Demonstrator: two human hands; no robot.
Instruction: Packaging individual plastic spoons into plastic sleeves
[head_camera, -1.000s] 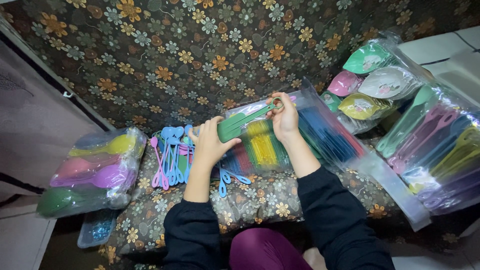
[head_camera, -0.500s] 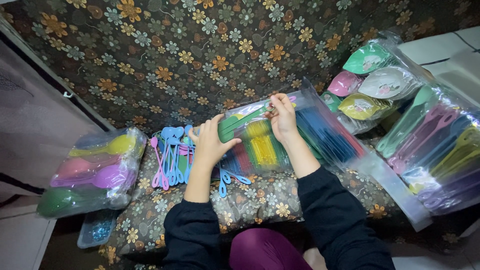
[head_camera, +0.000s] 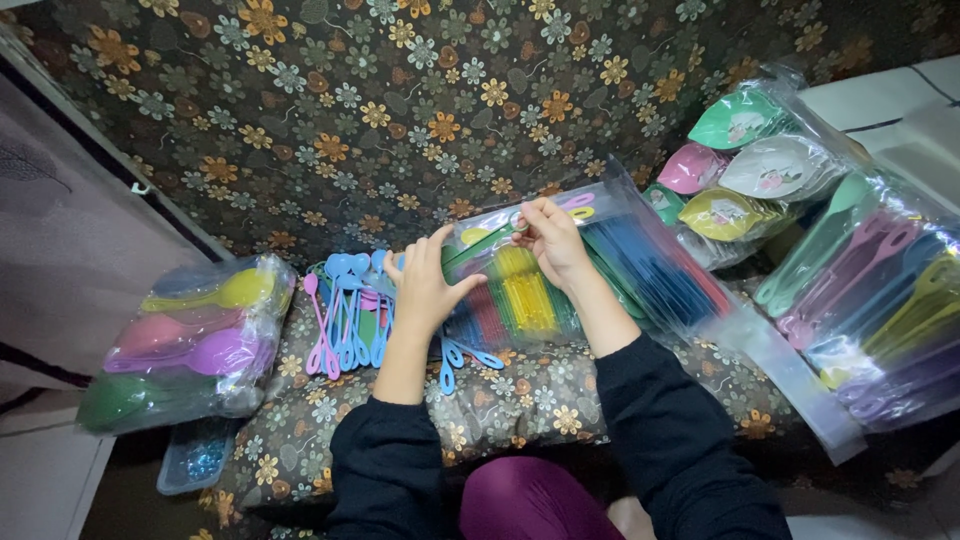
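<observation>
Item in hand: clear plastic bag of coloured combs (head_camera: 580, 270), lying on the floral cushion (head_camera: 520, 395) in front of me, between the loose blue and pink plastic utensils (head_camera: 350, 315) and the big bag of long-handled spoons (head_camera: 870, 300).

Step, as I judge it: working at the mouth of the bag, either opening it or tucking a piece in. A green piece shows at the bag's upper left edge, just under both hands.

Left hand (head_camera: 425, 285): palm down, fingers spread and flattened on the left end of the bag, pressing it to the cushion. Steadying rather than gripping; nothing enclosed in it.

Right hand (head_camera: 550, 240): wrist bent, fingertips (head_camera: 528, 218) pinched together on the film at the bag's top edge. I cannot tell whether they catch only the plastic or also a comb beneath it.

Forearms: both in dark sleeves, reaching forward from the lower edge of view, converging on the bag.

Next move calls for, in my judgement: the left hand holding the bag flat while the right draws the film, since the plastic is slippery and loose.

Also present: bag of large spoons (head_camera: 185, 340) at far left; bag of leaf-shaped dishes (head_camera: 760, 160) at upper right.
</observation>
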